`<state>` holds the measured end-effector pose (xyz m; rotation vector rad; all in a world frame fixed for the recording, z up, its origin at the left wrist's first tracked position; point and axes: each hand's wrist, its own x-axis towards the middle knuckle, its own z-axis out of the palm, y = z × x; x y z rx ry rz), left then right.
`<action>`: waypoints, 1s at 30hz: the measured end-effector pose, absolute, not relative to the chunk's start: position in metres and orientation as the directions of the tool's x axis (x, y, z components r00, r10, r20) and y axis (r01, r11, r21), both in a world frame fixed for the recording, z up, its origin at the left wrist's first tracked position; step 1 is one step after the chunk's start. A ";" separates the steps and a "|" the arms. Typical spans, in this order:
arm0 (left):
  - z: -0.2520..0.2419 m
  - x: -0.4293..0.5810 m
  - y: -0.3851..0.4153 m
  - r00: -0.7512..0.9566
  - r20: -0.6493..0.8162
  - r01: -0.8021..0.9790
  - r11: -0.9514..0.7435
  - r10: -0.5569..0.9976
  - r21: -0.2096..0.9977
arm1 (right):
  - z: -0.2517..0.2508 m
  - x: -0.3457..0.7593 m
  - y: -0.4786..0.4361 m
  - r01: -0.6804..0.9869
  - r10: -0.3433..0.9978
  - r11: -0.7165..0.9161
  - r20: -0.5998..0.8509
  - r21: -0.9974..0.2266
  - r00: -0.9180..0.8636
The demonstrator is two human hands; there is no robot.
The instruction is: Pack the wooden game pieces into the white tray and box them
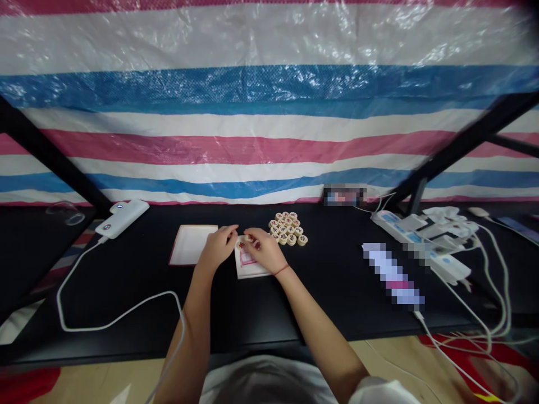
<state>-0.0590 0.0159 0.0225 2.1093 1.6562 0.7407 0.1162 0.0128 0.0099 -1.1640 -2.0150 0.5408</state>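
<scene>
Above the left part of a shallow white box (pixel 252 274) with a pink drawing in it, my right hand (pixel 267 252) has its fingers closed on a round xiangqi piece (pixel 249 238). Another xiangqi piece (pixel 241 245) with red marking lies at the box's upper left. My left hand (pixel 219 247) hovers just left of that box, its fingers stretched out and holding nothing. It overlaps the right side of an open white lid or tray (pixel 191 245). A cluster of several xiangqi pieces (pixel 286 229), with red and dark characters, sits beyond my right hand.
A white power bank (pixel 122 217) with a cable lies at left. On the right are a phone with a blurred screen (pixel 393 275), a white power strip (pixel 446 266) with plugs and tangled cables. A blurred device (pixel 344 194) stands by the striped sheet (pixel 252 148) behind the black table (pixel 252 322).
</scene>
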 end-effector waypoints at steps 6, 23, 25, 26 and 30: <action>0.024 -0.047 0.009 0.250 0.079 0.843 -0.257 0.965 0.472 | 0.005 0.130 0.013 0.514 0.869 0.479 0.467 -0.712 -0.163; 0.009 -0.056 0.016 0.325 0.147 0.675 -0.338 0.934 0.656 | 0.005 0.115 0.011 0.653 0.809 0.586 0.386 -0.479 -0.443; 0.010 -0.054 0.016 0.335 0.152 0.680 -0.350 0.930 0.645 | 0.008 0.122 0.014 0.629 0.801 0.594 0.440 -0.502 -0.406; 0.010 -0.052 0.015 0.329 0.151 0.690 -0.347 0.932 0.635 | 0.011 0.128 0.017 0.636 0.808 0.580 0.463 -0.509 -0.366; 0.010 -0.046 0.014 0.298 0.121 0.754 -0.311 0.947 0.578 | 0.027 0.160 0.050 0.823 0.906 0.331 0.400 -0.462 -0.140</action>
